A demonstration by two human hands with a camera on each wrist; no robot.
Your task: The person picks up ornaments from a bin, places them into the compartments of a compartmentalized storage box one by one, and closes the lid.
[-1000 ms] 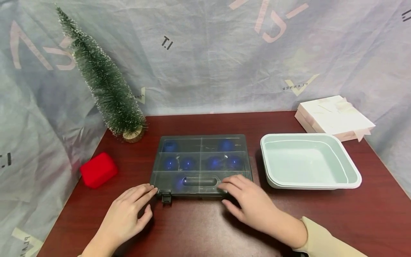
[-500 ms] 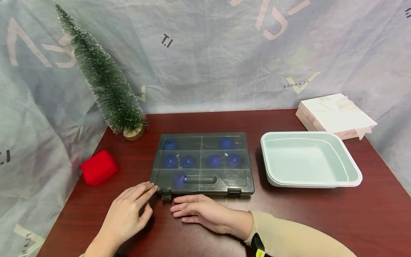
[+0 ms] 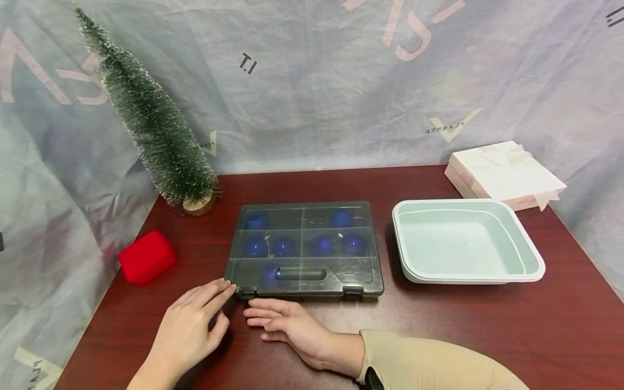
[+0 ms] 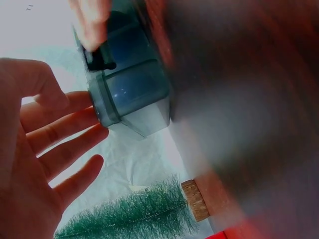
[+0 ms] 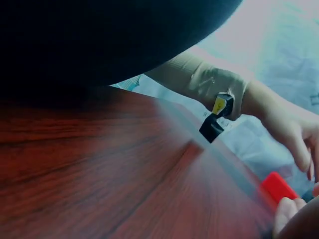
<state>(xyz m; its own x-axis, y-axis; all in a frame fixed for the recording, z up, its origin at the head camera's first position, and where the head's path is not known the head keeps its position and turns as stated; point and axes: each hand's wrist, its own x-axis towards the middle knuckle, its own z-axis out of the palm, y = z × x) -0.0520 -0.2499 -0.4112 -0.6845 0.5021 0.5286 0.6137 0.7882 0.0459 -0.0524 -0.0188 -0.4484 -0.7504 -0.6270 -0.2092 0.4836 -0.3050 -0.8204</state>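
Observation:
A dark, see-through compartment case [image 3: 302, 246] lies with its lid down and several blue balls [image 3: 283, 246] inside. My left hand [image 3: 190, 322] rests its straight fingertips on the case's front left corner. At the front left latch [image 3: 247, 294] are the extended fingers of my right hand [image 3: 294, 330]; they partly cover it. The left wrist view shows a fingertip [image 4: 94, 37] of the right hand against this dark latch [image 4: 102, 59]. Lying flat against the front edge is the right latch [image 3: 353, 291]. Only part of the right hand [image 5: 286, 226] shows in the right wrist view.
A pale green basin [image 3: 468, 244] stands right of the case, with a white gift box [image 3: 504, 170] behind it. At the left are a red box [image 3: 147, 257] and a small artificial tree [image 3: 161, 130]. A fabric backdrop [image 3: 312, 97] hangs behind the table [image 3: 414, 336].
My right hand has moved left from the right latch to the left one. The left latch stuck out before and now sits closer to the case. My left hand has stayed put.

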